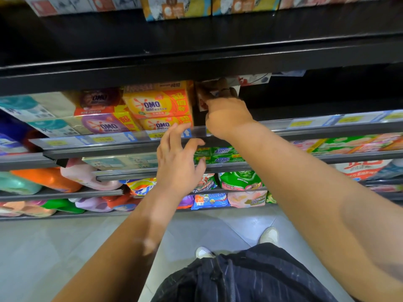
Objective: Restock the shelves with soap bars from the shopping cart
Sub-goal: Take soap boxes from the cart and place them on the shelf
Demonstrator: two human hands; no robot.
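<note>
Where the right hand [226, 116] is reached into the dark gap of the shelf [305, 105], a blurred soap pack [202, 94] is gripped. The fingers are curled over its top edge, and the thumb is hidden. The pack is held upright just to the right of the stacked orange OMO soap packs [159, 105]; whether they touch cannot be told. The left hand [177, 164] is held lower and to the left, in front of the price rail [309, 124], with its fingers spread wide and nothing held. Purple OMO packs [104, 125] are stacked further left on the same shelf. Green soap packs [224, 154] are seen on the shelf below, between the two forearms. Detergent bottles [48, 178] and bags [239, 180] are ranged on the lower shelves. White shoes [269, 235] are seen on the grey tiled floor [65, 247].
</note>
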